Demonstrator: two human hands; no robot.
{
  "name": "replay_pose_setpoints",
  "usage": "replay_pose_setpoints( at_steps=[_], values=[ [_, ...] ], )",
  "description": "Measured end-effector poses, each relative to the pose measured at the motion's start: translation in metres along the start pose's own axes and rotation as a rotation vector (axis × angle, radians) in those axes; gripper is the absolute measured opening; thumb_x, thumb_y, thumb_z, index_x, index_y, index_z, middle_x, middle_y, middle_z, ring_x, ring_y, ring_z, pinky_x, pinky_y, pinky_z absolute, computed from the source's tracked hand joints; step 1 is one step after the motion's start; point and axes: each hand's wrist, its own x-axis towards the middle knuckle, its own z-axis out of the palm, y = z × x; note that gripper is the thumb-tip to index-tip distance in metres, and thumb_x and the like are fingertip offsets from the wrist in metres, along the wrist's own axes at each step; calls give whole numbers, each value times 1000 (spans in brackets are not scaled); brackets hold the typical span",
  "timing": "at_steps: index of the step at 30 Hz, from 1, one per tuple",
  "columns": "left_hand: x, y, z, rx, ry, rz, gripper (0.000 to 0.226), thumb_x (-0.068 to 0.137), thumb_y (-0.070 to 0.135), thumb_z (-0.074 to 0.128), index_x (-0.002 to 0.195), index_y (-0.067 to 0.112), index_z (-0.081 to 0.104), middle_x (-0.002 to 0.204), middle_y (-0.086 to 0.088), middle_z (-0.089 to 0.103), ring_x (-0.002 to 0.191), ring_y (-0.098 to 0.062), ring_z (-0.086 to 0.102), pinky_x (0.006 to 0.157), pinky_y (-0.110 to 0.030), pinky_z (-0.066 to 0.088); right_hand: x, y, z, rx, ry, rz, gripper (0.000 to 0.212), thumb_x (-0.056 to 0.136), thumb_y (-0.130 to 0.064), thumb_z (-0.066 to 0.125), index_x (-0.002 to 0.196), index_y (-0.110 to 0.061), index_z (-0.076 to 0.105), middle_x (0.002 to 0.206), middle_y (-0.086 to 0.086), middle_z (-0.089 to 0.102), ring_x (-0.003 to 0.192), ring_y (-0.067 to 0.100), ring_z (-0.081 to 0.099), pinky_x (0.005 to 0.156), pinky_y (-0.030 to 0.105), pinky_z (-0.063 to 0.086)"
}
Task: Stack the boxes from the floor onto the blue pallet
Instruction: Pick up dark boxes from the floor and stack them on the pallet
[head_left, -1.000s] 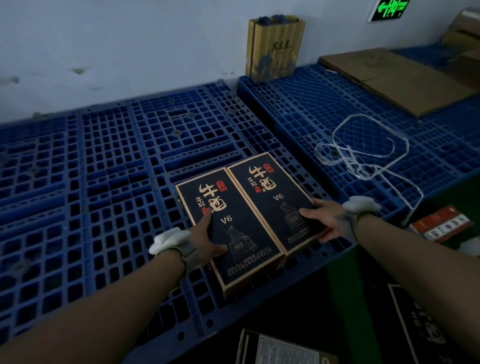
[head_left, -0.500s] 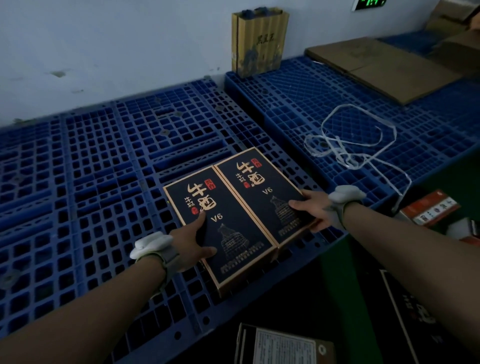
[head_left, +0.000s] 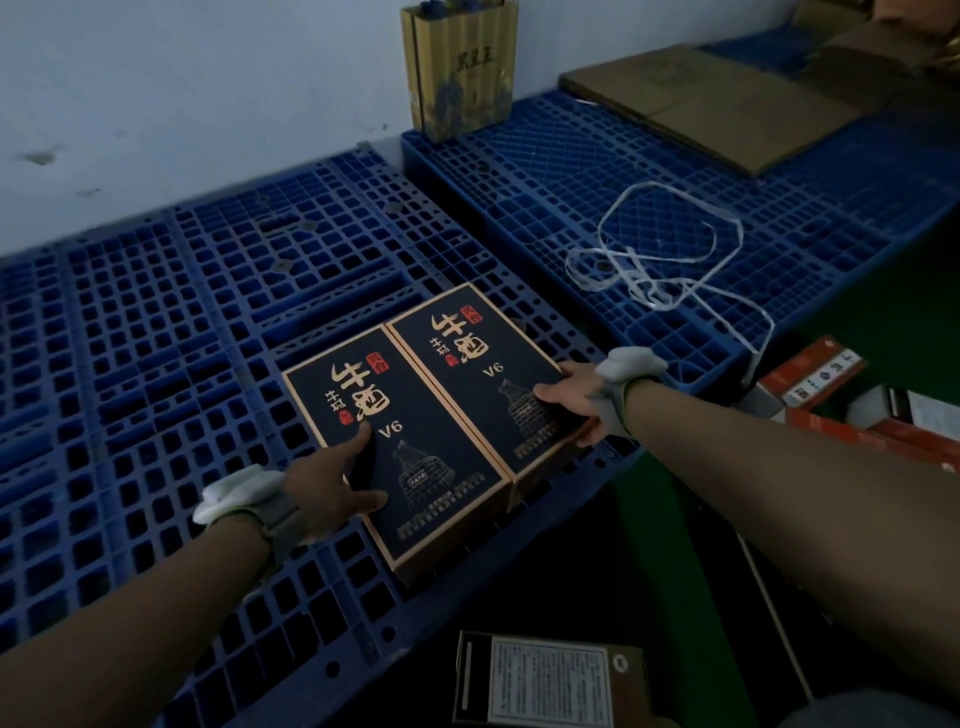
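Observation:
Two dark boxes with gold edges and "V6" print lie flat side by side on the blue pallet (head_left: 171, 332), near its front edge. My left hand (head_left: 332, 483) presses on the left box (head_left: 415, 452), fingers spread over its left side. My right hand (head_left: 571, 397) grips the right edge of the right box (head_left: 483, 358), thumb on top. Both wrists wear pale bands. On the floor below lies another dark box (head_left: 550, 680) showing a white label.
A second blue pallet (head_left: 753, 171) adjoins on the right, carrying loose white strapping (head_left: 660, 260), flat cardboard (head_left: 727, 104) and an upright gold box (head_left: 460, 67) against the wall. Red and white boxes (head_left: 815, 384) lie on the green floor at the right.
Both hands have pushed the pair of boxes a little farther onto the pallet. My left hand's fingers have spread further across the left box's top.

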Motion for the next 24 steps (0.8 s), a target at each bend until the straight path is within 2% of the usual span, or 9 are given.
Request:
replay_pose_setpoints(
  at_steps=[4, 7, 10, 13, 16, 20, 22, 24],
  values=[
    [0, 0, -1, -4, 5, -15, 94, 88, 31, 70, 157, 31, 6, 157, -9, 37, 130, -29, 51, 109, -39, 46, 1, 0, 0, -23, 3, -7, 65, 97, -43, 52, 152, -25, 24, 157, 10, 33, 133, 40, 44, 90, 54, 55],
    [1, 0, 0, 13, 1, -10, 95, 88, 33, 70, 157, 31, 5, 159, -8, 33, 130, -28, 51, 108, -39, 47, 2, 0, 0, -38, 13, -14, 68, 96, -44, 53, 154, -26, 21, 159, 9, 29, 133, 39, 44, 86, 52, 57],
    [1, 0, 0, 22, -5, -15, 94, 88, 34, 69, 157, 32, 5, 158, -8, 34, 128, -27, 51, 106, -40, 49, 3, 1, 0, -82, 31, -26, 73, 97, -43, 52, 156, -27, 12, 162, 6, 22, 137, 39, 38, 89, 51, 56],
    [0, 0, 1, 16, -3, -20, 94, 88, 35, 69, 157, 33, 5, 158, -7, 34, 130, -26, 50, 107, -39, 48, 3, -2, -1, -52, 38, -8, 73, 97, -44, 52, 156, -28, 12, 163, 7, 20, 137, 40, 38, 86, 51, 57],
    [-2, 1, 1, 13, 1, -19, 93, 88, 34, 70, 157, 34, 7, 158, -7, 34, 131, -26, 49, 108, -39, 47, 4, -2, -1, -70, 24, -26, 68, 97, -42, 53, 154, -24, 22, 159, 9, 29, 133, 41, 43, 85, 51, 58],
    [-3, 4, 0, 75, -15, -25, 93, 88, 37, 69, 156, 35, 5, 152, -10, 42, 123, -27, 55, 102, -36, 50, 7, -2, -2, -103, 92, -136, 53, 92, -33, 61, 139, -12, 48, 132, 17, 60, 109, 36, 66, 78, 45, 60],
    [-4, 4, -1, 84, -20, -32, 94, 88, 38, 68, 156, 35, 4, 151, -10, 43, 123, -27, 56, 102, -36, 49, 9, -4, -1, -97, 92, -142, 53, 92, -34, 61, 139, -11, 49, 132, 17, 60, 105, 35, 67, 75, 43, 60],
    [-3, 4, 0, 64, -14, -36, 94, 88, 36, 69, 156, 35, 4, 153, -10, 41, 125, -27, 54, 104, -36, 48, 10, -4, -1, -96, 61, -106, 63, 94, -38, 58, 148, -14, 35, 148, 14, 46, 121, 37, 57, 84, 46, 58]
  ],
)
